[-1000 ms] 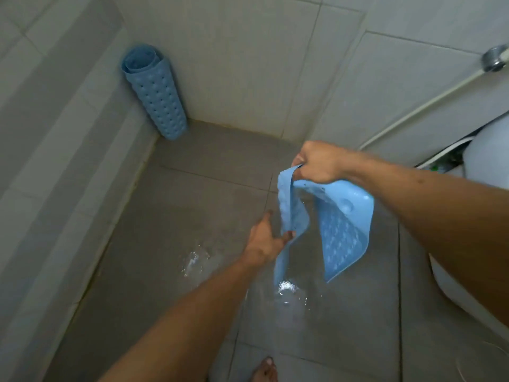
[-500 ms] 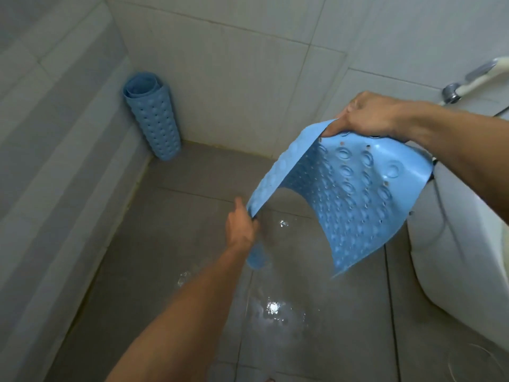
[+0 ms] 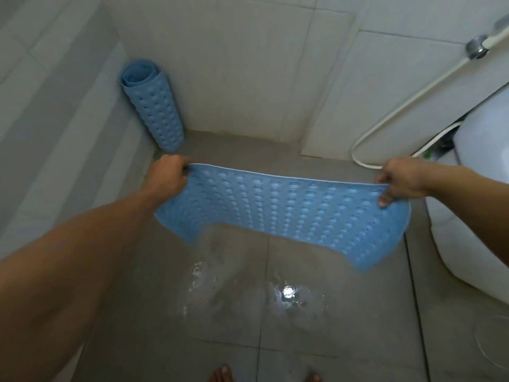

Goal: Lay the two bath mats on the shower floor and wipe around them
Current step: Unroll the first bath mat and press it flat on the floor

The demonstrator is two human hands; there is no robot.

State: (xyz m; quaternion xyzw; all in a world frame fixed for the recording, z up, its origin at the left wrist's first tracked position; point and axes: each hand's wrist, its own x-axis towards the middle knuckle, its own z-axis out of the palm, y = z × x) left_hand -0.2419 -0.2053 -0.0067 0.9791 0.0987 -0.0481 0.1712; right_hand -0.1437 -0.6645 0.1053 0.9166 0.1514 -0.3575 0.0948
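Note:
A blue bubbled bath mat (image 3: 286, 213) hangs spread out in the air above the grey shower floor (image 3: 248, 326). My left hand (image 3: 168, 176) grips its left end and my right hand (image 3: 399, 183) pinches its right end. The mat sags between them, its lower edge curling. A second blue mat (image 3: 153, 106) stands rolled up in the far left corner, leaning against the tiled wall.
The floor is wet, with a puddle and a bright glint (image 3: 287, 292) in the middle. A white toilet (image 3: 473, 216) fills the right side. A white hose (image 3: 407, 106) runs down the back wall from a chrome fitting (image 3: 476, 48). My bare toes (image 3: 223, 373) show at the bottom edge.
The mat was folded and hung mostly from my right hand. Both hands have moved apart and now stretch it out flat and wide above the floor.

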